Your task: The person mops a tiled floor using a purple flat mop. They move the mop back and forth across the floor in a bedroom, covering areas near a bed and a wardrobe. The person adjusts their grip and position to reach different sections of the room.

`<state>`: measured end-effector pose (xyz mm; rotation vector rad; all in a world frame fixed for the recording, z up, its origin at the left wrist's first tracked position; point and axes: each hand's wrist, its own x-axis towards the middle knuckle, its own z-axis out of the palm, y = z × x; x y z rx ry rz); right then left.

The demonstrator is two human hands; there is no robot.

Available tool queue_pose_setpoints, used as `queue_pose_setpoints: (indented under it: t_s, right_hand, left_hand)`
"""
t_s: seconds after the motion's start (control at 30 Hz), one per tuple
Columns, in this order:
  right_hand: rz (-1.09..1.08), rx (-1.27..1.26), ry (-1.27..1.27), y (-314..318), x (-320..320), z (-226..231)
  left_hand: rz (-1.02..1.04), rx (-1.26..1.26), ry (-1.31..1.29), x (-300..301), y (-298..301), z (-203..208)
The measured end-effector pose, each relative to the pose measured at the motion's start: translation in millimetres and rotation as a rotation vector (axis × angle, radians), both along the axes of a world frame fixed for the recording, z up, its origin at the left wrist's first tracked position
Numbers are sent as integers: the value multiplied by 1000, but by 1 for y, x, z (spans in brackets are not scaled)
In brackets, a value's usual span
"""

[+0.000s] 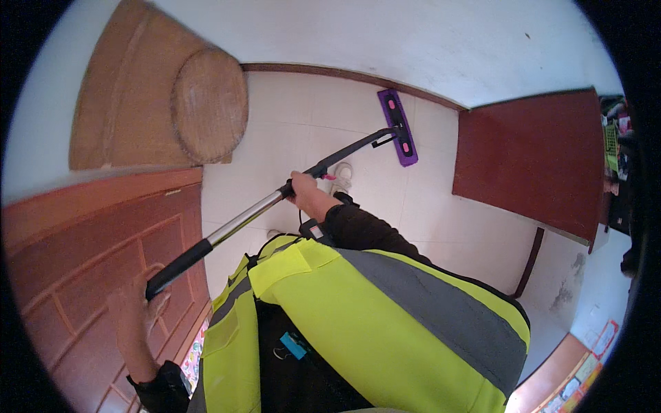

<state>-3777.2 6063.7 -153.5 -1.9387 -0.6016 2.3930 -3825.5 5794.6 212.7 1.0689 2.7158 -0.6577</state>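
A flat mop with a black and silver handle slants across the view in both my hands. My right hand is wrapped round the middle of the handle, at the black joint. The black grip at the handle's upper end sits in my left hand, closed around it and slightly blurred. The mop head has a purple pad and lies on the pale tiled floor, its far end close to the brown skirting. A black lever sticks out near the head.
Wooden boards and a round wooden top lean at the far left. A reddish-brown door stands at the left, a dark red cabinet at the right. Below my right hand, one of my shoes shows.
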Motion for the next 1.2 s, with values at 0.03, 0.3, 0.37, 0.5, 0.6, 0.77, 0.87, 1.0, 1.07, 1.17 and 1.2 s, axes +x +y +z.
queue_pose_setpoints:
  t_s: [0.03, 0.3, 0.37, 0.5, 0.6, 0.77, 0.87, 1.0, 1.07, 1.17, 1.2]
  right_hand:
    - [89, 27, -45, -21, -5, 1]
    - [1863, 1290, -122, -92, -38, 22]
    - [1837, 1250, -41, -93, -44, 32]
    - [17, -122, 219, -88, -56, 39]
    - [162, 132, 401, -80, -72, 31]
    - [156, 189, 208, -32, -123, 22]
    - [117, 137, 149, -6, -135, 14]
    - [136, 176, 42, -16, -142, -30]
    - [225, 212, -24, -31, -135, -65]
    - [1042, 1023, 214, -56, -117, -107]
    - [1098, 1122, 248, -64, -114, -109]
  left_hand:
    - [89, -5, -26, 6, -27, 0]
    - [324, -43, -111, 32, -99, 27]
    - [407, -46, -126, 35, -103, 34]
    - [349, -1, -58, 18, -105, 49]
    - [374, -46, -29, -9, -95, 54]
    - [158, 156, -22, -60, -65, 16]
    - [122, 164, -11, -61, -60, -8]
    - [250, 21, -158, -63, -50, -9]
    - [321, -7, -301, -59, -48, -1]
    - [419, -66, -321, -45, -59, 7]
    - [500, -225, -355, -46, -61, 10]
